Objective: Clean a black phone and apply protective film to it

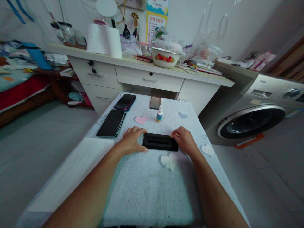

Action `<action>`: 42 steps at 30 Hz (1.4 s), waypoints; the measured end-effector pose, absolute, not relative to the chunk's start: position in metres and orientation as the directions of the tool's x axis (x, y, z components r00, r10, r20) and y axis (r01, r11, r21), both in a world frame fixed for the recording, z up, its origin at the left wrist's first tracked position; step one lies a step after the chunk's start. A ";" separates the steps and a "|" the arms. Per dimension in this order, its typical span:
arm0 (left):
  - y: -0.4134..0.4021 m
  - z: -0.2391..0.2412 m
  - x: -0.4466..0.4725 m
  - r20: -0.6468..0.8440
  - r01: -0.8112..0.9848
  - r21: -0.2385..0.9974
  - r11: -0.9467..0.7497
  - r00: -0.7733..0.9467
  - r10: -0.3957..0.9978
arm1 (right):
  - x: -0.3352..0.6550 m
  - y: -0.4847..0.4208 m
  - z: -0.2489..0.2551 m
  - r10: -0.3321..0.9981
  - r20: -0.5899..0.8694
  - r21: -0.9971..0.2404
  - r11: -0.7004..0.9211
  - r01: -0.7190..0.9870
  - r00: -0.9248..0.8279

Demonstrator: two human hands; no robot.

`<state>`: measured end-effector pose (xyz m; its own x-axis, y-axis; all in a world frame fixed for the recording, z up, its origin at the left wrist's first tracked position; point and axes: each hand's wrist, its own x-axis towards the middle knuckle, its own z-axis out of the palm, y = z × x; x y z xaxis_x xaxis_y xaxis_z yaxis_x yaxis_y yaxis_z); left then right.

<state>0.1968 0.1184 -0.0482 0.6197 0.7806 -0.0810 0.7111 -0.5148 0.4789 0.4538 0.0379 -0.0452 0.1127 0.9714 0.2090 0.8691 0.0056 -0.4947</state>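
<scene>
A black phone (152,147) lies flat and sideways on the cloth-covered table (147,186), its dark face up. My left hand (131,141) grips its left end, thumb at the near edge and fingers at the far edge. At the right end, my right hand (186,141) is closed in a pinch over the far corner. A tiny orange-tan bit shows at those fingertips, too small to name. Just beyond the phone stands a small white bottle (159,115) with a blue and yellow label.
Two dark-screened devices, a nearer one (111,123) and a farther one (124,102), lie at the table's left. Near its far edge is a smaller phone (155,103). A white desk (149,75) holding a flowered bowl (165,57) stands behind, with a washing machine (254,107) at right.
</scene>
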 end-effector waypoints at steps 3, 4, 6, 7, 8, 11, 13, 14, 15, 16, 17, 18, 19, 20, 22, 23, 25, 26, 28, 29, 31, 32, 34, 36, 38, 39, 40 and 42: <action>0.118 -0.048 0.197 -0.071 0.704 0.484 -0.520 0.624 0.778 | 0.446 0.038 -0.042 0.973 0.213 -0.498 0.029 0.866 0.089; 0.119 -0.049 0.197 -0.067 0.702 0.485 -0.522 0.625 0.778 | 0.444 0.038 -0.041 0.973 0.214 -0.500 0.036 0.865 0.083; 0.119 -0.050 0.196 -0.060 0.697 0.486 -0.527 0.628 0.776 | 0.443 0.039 -0.041 0.974 0.214 -0.502 0.043 0.864 0.076; 0.120 -0.050 0.196 -0.059 0.695 0.487 -0.529 0.630 0.774 | 0.445 0.039 -0.042 0.975 0.210 -0.501 0.041 0.864 0.076; 0.120 -0.051 0.195 -0.059 0.693 0.488 -0.530 0.632 0.773 | 0.447 0.039 -0.042 0.975 0.206 -0.499 0.037 0.866 0.078; 0.121 -0.053 0.195 -0.058 0.691 0.489 -0.533 0.635 0.770 | 0.457 0.038 -0.043 0.979 0.182 -0.481 0.011 0.877 0.088; 0.122 -0.054 0.194 -0.050 0.687 0.488 -0.539 0.638 0.768 | 0.463 0.037 -0.043 0.981 0.166 -0.466 -0.011 0.884 0.100; 0.122 -0.054 0.194 -0.046 0.685 0.487 -0.542 0.640 0.767 | 0.466 0.036 -0.042 0.981 0.163 -0.461 -0.020 0.887 0.107; 0.122 -0.054 0.194 -0.044 0.684 0.485 -0.544 0.641 0.767 | 0.467 0.036 -0.042 0.980 0.163 -0.457 -0.028 0.889 0.115; 0.122 -0.054 0.194 -0.046 0.686 0.483 -0.544 0.640 0.767 | 0.468 0.035 -0.042 0.979 0.166 -0.455 -0.032 0.890 0.120; 0.122 -0.054 0.194 -0.049 0.688 0.481 -0.543 0.640 0.767 | 0.468 0.035 -0.041 0.978 0.168 -0.454 -0.033 0.890 0.122; 0.121 -0.053 0.194 -0.052 0.690 0.481 -0.542 0.639 0.768 | 0.467 0.035 -0.041 0.978 0.169 -0.455 -0.032 0.890 0.121; 0.121 -0.053 0.194 -0.055 0.691 0.480 -0.541 0.639 0.767 | 0.466 0.035 -0.040 0.979 0.166 -0.459 -0.029 0.888 0.118; 0.121 -0.052 0.194 -0.057 0.691 0.480 -0.540 0.639 0.767 | 0.465 0.034 -0.039 0.981 0.157 -0.466 -0.027 0.884 0.112; 0.120 -0.051 0.195 -0.059 0.691 0.478 -0.542 0.641 0.766 | 0.463 0.033 -0.038 0.988 0.128 -0.491 -0.015 0.871 0.090; 0.120 -0.051 0.195 -0.059 0.692 0.476 -0.543 0.641 0.765 | 0.463 0.032 -0.036 0.992 0.108 -0.506 -0.006 0.862 0.071; 0.120 -0.051 0.195 -0.059 0.691 0.475 -0.544 0.642 0.764 | 0.463 0.029 -0.034 0.998 0.059 -0.540 0.014 0.841 0.022; 0.120 -0.051 0.195 -0.059 0.691 0.476 -0.544 0.642 0.764 | 0.464 0.027 -0.033 0.999 0.033 -0.559 0.024 0.829 -0.006; 0.120 -0.051 0.195 -0.058 0.695 0.474 -0.541 0.638 0.768 | 0.465 0.024 -0.032 0.999 -0.012 -0.599 0.034 0.800 -0.052; 0.120 -0.051 0.195 -0.059 0.697 0.473 -0.538 0.635 0.770 | 0.466 0.022 -0.032 0.997 -0.031 -0.618 0.035 0.785 -0.069; 0.121 -0.052 0.195 -0.060 0.700 0.473 -0.536 0.632 0.772 | 0.467 0.020 -0.031 0.992 -0.070 -0.649 0.033 0.760 -0.104; 0.121 -0.051 0.195 -0.062 0.700 0.474 -0.535 0.632 0.772 | 0.468 0.019 -0.031 0.989 -0.091 -0.658 0.028 0.752 -0.117; 0.121 -0.051 0.195 -0.063 0.698 0.474 -0.537 0.635 0.770 | 0.468 0.018 -0.030 0.981 -0.134 -0.675 0.015 0.737 -0.142; 0.121 -0.051 0.195 -0.065 0.698 0.473 -0.537 0.636 0.769 | 0.467 0.016 -0.028 0.971 -0.167 -0.697 0.004 0.717 -0.168; 0.120 -0.050 0.195 -0.065 0.698 0.472 -0.538 0.636 0.769 | 0.467 0.015 -0.026 0.959 -0.199 -0.724 -0.007 0.690 -0.200; 0.120 -0.050 0.195 -0.065 0.698 0.472 -0.539 0.637 0.768 | 0.467 0.014 -0.025 0.951 -0.219 -0.737 -0.016 0.675 -0.217; 0.120 -0.050 0.195 -0.066 0.698 0.471 -0.539 0.637 0.768 | 0.468 0.013 -0.024 0.943 -0.240 -0.749 -0.028 0.662 -0.231; 0.120 -0.050 0.195 -0.068 0.699 0.470 -0.538 0.637 0.768 | 0.469 0.012 -0.023 0.928 -0.278 -0.759 -0.053 0.649 -0.250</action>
